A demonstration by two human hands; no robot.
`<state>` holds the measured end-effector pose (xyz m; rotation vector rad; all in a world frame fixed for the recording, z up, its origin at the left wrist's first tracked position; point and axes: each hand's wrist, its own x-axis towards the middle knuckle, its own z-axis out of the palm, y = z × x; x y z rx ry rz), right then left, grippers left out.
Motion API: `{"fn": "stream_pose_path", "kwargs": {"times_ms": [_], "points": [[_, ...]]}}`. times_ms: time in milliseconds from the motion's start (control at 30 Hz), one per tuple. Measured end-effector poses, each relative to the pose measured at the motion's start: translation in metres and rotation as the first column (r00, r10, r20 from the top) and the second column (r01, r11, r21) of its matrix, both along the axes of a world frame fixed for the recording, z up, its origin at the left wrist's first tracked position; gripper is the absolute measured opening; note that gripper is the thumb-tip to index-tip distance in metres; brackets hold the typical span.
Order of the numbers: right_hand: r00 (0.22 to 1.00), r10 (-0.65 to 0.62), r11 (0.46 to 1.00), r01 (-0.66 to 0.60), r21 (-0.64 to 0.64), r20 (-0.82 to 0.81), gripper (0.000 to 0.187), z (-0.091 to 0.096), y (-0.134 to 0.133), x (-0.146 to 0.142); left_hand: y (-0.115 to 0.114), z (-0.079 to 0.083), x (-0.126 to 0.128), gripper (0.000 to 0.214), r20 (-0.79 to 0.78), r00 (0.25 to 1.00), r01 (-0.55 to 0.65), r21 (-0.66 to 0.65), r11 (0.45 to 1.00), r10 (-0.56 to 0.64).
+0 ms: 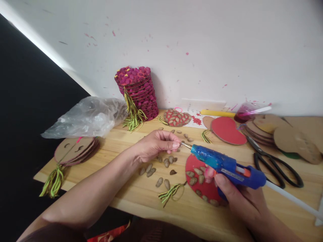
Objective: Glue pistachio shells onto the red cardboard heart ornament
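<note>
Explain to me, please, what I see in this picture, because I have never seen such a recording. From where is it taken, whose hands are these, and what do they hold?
There is no machine here, only a person's two bare hands. The picture comes from a camera worn on that person's head, looking forward and down.

The right hand holds a blue glue gun with a white stick coming out of its back. The left hand pinches something small at the gun's metal tip; it is too hidden to name.

On the wooden table lie loose brown seeds or shells and a red disc with more of them on it. Around them are scissors, cardboard pieces, a clear plastic bag and a purple stack.
</note>
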<state>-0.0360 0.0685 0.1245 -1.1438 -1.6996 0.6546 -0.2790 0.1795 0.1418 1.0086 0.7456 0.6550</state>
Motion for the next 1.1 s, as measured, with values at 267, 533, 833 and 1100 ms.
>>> {"fn": "stream_pose_path", "kwargs": {"times_ms": [267,533,833,1100], "points": [[0.999,-0.03,1.0,0.03,-0.006,-0.036,0.01,0.005,0.001,-0.004,-0.001,-0.001,-0.001,0.029,0.021,1.0,0.01,-0.012,1.0,-0.01],[0.997,-0.05,0.999,0.051,0.004,-0.054,0.01,0.003,0.001,-0.004,-0.001,-0.002,-0.001,0.03,0.033,0.999,-0.005,-0.039,0.999,0.007],[1.0,-0.016,0.999,0.016,0.046,0.011,0.012,0.01,0.004,-0.004,-0.001,-0.002,-0.002,0.028,0.042,0.999,-0.021,-0.061,0.998,0.023],[0.999,0.001,0.999,-0.003,0.049,0.045,0.012,0.0,0.002,0.002,-0.001,-0.002,-0.002,0.029,0.046,0.998,-0.036,-0.078,0.996,0.039]]}}
